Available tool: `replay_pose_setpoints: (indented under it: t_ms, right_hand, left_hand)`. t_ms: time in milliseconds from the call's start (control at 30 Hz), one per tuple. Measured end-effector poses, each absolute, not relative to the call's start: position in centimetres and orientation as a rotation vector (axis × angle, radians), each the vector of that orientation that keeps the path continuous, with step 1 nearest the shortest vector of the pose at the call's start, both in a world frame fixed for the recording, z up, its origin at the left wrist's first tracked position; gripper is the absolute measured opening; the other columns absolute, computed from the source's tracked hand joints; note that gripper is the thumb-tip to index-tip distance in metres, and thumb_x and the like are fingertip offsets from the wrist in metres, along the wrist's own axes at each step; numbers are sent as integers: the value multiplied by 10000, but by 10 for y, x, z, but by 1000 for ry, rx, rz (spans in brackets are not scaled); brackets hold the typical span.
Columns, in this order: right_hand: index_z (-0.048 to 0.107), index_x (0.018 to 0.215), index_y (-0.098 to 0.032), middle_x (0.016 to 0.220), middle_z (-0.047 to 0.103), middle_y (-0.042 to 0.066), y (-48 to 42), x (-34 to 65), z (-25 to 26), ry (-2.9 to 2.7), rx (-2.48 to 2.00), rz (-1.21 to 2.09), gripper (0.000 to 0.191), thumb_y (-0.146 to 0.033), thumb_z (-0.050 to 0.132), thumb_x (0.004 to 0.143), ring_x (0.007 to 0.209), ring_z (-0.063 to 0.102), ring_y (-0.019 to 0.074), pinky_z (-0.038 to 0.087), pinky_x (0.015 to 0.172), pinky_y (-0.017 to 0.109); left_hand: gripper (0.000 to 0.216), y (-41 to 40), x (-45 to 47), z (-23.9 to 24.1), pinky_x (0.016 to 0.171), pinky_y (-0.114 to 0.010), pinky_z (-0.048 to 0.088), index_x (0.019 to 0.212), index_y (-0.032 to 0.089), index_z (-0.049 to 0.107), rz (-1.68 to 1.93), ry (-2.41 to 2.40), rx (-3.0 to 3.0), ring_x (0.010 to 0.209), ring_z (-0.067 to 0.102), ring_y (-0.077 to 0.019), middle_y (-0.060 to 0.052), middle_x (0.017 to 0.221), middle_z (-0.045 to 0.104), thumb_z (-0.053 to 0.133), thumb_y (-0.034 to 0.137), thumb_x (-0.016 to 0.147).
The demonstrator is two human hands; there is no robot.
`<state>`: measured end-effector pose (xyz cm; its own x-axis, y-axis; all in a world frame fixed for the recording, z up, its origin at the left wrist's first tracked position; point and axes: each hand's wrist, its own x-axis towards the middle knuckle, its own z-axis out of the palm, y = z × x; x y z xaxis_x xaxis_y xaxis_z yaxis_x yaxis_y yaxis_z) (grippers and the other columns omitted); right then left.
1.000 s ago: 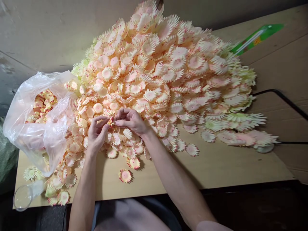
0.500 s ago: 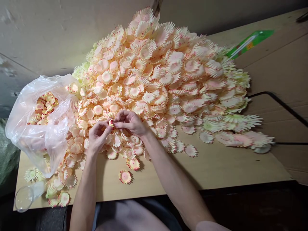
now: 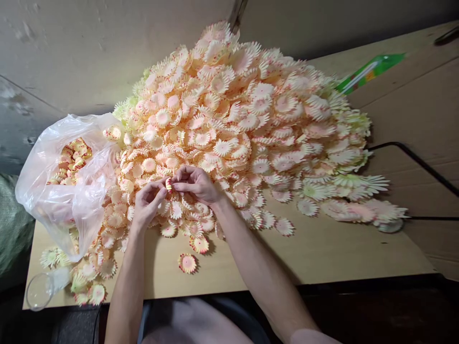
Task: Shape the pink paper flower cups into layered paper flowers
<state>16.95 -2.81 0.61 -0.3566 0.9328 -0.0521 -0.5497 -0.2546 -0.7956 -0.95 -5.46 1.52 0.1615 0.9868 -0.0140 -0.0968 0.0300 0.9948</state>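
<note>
My left hand (image 3: 147,203) and my right hand (image 3: 197,184) meet at the near edge of a big heap of pale pink and cream artificial flower heads (image 3: 244,119). Together they pinch one small flower piece (image 3: 168,185) with red-yellow edges between their fingertips. Both hands have fingers curled in a pinch. Loose flower heads lie around my wrists, one alone (image 3: 187,263) nearer to me on the wooden table (image 3: 322,253).
A clear plastic bag (image 3: 68,191) holding red-yellow flower pieces lies at the left. A clear cup (image 3: 39,289) sits at the table's near-left corner. A green packet (image 3: 369,71) lies at the far right, and a black cable (image 3: 419,162) runs along the right.
The view has shifted slightly downward and the hands have kept working the small piece at the same spot; nothing else moved.
</note>
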Motion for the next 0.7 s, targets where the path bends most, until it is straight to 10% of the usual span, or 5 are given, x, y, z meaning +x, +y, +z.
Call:
replay_pose_setpoints:
  t_ms: [700]
  right_hand:
    - [592,720,-167,726,702,-24,-27,169,9,-915,-719,1779,322,-205,881,584,599,624,79,459,525,186]
  left_hand:
    - [232,-54,-15,9,890,-295,492,902,171,701,1037,999,1175,1001,653,-202,-91,1108,712,706,392,832]
